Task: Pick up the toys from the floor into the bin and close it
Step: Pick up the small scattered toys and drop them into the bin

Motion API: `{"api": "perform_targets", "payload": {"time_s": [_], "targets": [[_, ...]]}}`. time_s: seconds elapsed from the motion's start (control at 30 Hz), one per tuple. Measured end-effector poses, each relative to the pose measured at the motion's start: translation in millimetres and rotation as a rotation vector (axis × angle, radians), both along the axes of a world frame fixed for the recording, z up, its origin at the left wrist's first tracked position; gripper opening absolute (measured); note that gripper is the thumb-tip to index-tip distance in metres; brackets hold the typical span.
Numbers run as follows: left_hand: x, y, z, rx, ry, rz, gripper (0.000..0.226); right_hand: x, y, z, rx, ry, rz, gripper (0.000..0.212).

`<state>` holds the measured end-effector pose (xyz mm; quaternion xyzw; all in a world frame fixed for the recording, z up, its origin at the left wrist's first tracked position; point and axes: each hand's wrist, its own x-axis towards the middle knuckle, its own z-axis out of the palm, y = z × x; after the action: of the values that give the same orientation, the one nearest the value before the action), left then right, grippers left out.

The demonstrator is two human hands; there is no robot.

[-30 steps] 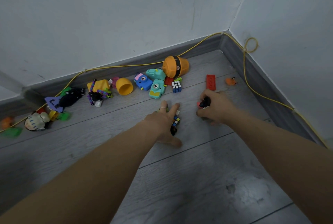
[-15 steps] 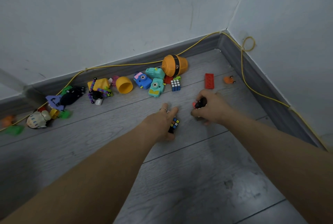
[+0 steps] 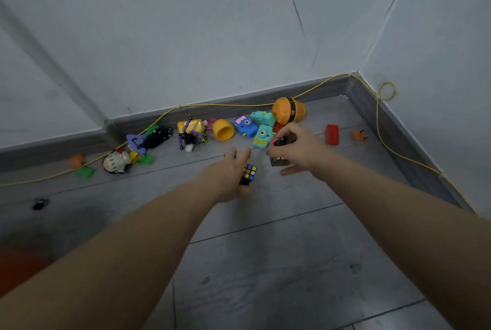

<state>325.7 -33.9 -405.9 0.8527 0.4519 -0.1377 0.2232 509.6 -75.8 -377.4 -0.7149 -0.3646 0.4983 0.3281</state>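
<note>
Both hands reach forward, left hand (image 3: 229, 170) gripping a puzzle cube (image 3: 248, 173).

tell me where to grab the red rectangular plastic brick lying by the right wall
Pinch the red rectangular plastic brick across its two long side faces, coming straight down from above. It lies flat on the grey floor with bare floor on both long sides, so fingers seem to fit either side. The right hand is nearest, though it already holds small toys.

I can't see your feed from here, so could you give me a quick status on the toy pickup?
Left hand grips a puzzle cube. Right hand holds small dark toys. Many toys, including the red brick, lie on the floor. Bin not in view.
</note>
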Motion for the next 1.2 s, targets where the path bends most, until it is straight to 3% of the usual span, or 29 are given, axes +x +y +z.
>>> {"api": "perform_targets", "payload": {"time_s": [0.17,0.3,0.47,0.6,0.77,0.9,1.0,1.2], "targets": [[-83,17,60,0.183,-0.034,0.085,0.084,-80,19,39,0.116,0.240,-0.046,0.042],[-167,22,120,0.278,-0.122,0.200,0.065,-164,35,86,0.231,0.390,0.039,0.045],[-317,4,194,0.445,-0.120,0.399,0.061,-303,34,154,0.335,0.522,0.310,0.040],[-413,-29,228,0.414,-0.018,0.539,0.061,-382,8,180,0.353,0.611,0.545,0.037],[-478,-81,225,0.095,0.072,0.698,0.055,-451,-23,168,0.392,0.435,0.859,0.040],[-483,-99,203,-0.347,0.282,0.881,0.069,-477,-29,131,0.517,-0.118,1.181,0.053],[-482,-81,198,-0.284,0.476,0.819,0.069,-473,-22,117,0.536,-0.235,1.154,0.059],[-425,-20,193,-0.073,0.167,0.619,0.024,-405,7,106,0.523,-0.237,0.751,0.030]]}}
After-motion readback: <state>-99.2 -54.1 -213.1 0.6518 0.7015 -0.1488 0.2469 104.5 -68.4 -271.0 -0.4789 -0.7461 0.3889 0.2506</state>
